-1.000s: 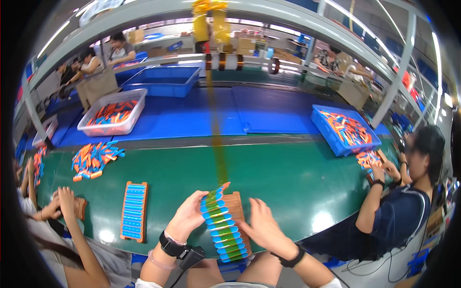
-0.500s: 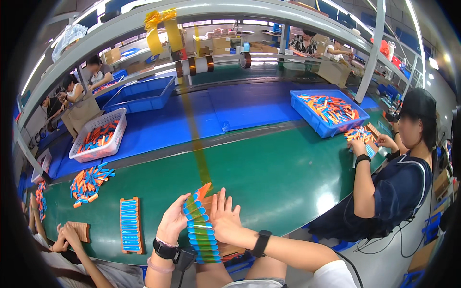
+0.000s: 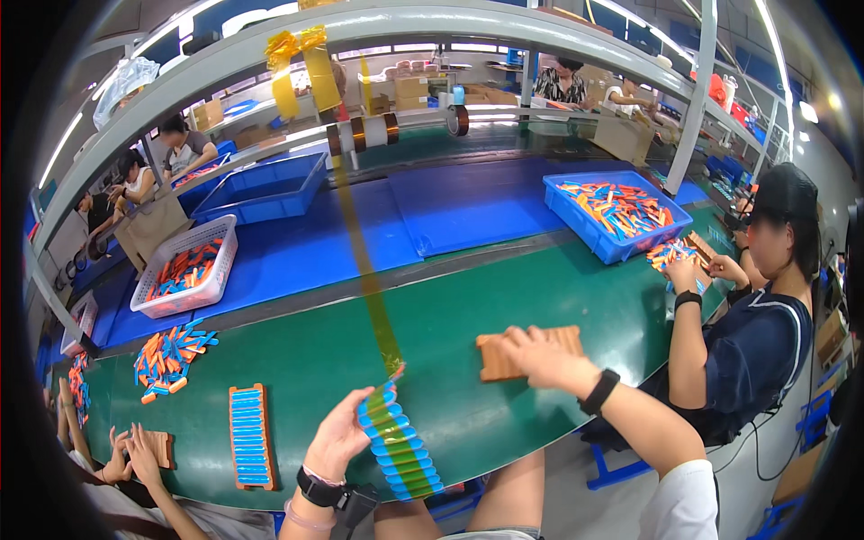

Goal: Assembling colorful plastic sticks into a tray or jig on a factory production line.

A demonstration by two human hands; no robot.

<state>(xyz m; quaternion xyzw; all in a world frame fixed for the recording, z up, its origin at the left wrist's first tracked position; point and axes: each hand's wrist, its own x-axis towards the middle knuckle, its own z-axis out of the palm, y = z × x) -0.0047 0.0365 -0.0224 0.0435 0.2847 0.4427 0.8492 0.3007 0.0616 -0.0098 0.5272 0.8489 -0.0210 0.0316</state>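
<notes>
- Head view: blue strip [image 3: 398, 443] is pinched by left hand [image 3: 342, 430] at table [image 3: 621, 310] edge.
- Brown tray [image 3: 567, 339] is part-covered by loosely-curled right hand [image 3: 544, 361] (grip unclear).
- Filled tray [image 3: 268, 439] is set left, amber tape [image 3: 370, 279] strung ahead.

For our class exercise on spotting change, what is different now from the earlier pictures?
The right hand has moved the brown grooved tray rightward, away from the taped row of blue tubes, and still touches that tray. The left hand still holds the row near its upper end, and the amber tape still runs down to it. The filled tray on the left stayed on the green table.
</notes>
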